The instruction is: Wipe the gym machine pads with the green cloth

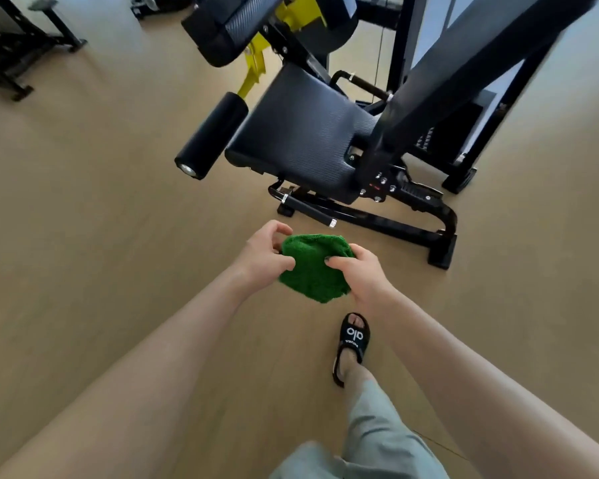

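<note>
I hold a bunched green cloth (313, 267) in front of me with both hands. My left hand (261, 254) pinches its left edge and my right hand (358, 271) grips its right side. Ahead stands the gym machine with a black textured seat pad (301, 133), a black roller pad (211, 134) at its left, and a raised black pad (242, 25) further back. The cloth is well short of the seat pad and touches none of the pads.
The machine's black base frame (395, 226) and a handle bar (308, 210) lie on the wooden floor just beyond my hands. My foot in a black slipper (351, 344) is below the cloth. Another black bench frame (25, 46) stands at the far left.
</note>
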Available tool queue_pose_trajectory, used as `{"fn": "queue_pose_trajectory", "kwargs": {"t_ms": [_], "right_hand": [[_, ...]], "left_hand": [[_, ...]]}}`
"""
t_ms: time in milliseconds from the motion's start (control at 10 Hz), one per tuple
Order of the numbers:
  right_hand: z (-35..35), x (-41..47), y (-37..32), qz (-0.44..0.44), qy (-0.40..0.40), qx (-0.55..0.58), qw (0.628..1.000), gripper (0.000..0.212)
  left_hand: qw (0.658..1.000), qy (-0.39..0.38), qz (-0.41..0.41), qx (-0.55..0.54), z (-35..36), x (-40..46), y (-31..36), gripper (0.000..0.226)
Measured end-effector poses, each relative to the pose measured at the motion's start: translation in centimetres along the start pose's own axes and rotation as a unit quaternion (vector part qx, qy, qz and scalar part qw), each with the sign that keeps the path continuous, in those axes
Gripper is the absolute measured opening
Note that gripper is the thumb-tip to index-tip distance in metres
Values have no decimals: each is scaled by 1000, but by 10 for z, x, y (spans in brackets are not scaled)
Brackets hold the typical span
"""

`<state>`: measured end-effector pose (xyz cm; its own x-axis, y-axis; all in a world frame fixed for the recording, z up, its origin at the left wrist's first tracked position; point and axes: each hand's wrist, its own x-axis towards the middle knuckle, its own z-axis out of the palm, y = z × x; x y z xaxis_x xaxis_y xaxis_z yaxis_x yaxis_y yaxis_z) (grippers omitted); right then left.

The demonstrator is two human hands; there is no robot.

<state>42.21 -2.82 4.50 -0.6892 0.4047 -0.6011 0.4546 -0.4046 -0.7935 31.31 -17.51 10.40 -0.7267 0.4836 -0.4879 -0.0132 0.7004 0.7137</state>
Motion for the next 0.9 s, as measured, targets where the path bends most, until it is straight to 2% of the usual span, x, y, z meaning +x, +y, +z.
{"fn": "queue_pose_trajectory", "kwargs": {"t_ms": [100,200,400,500,600,700,800,900], "right_hand": [[6,69,-8,11,5,-7,1000,22],[19,171,-11,27,33,-44,998,20],[43,308,3,36,88,-149,984,15],[58,374,20,26,138,-200,970,18],[64,403,32,27,180,-246,952,27],[64,421,40,78,176,-261,946,35],[62,420,33,135,134,-296,936,38],[54,389,-2,59,190,-257,946,40]], "left_hand": [[999,5,1,37,-2,68,-3,51],[994,16,16,104,-3,172,-17,48],[971,-2,54,234,3,317,-56,44],[947,-31,100,304,13,391,-78,41],[919,-49,145,363,19,424,-87,36],[886,-64,165,428,22,446,-91,30],[848,-76,153,502,14,456,-82,27],[894,-93,123,420,-12,445,-59,36]]}}
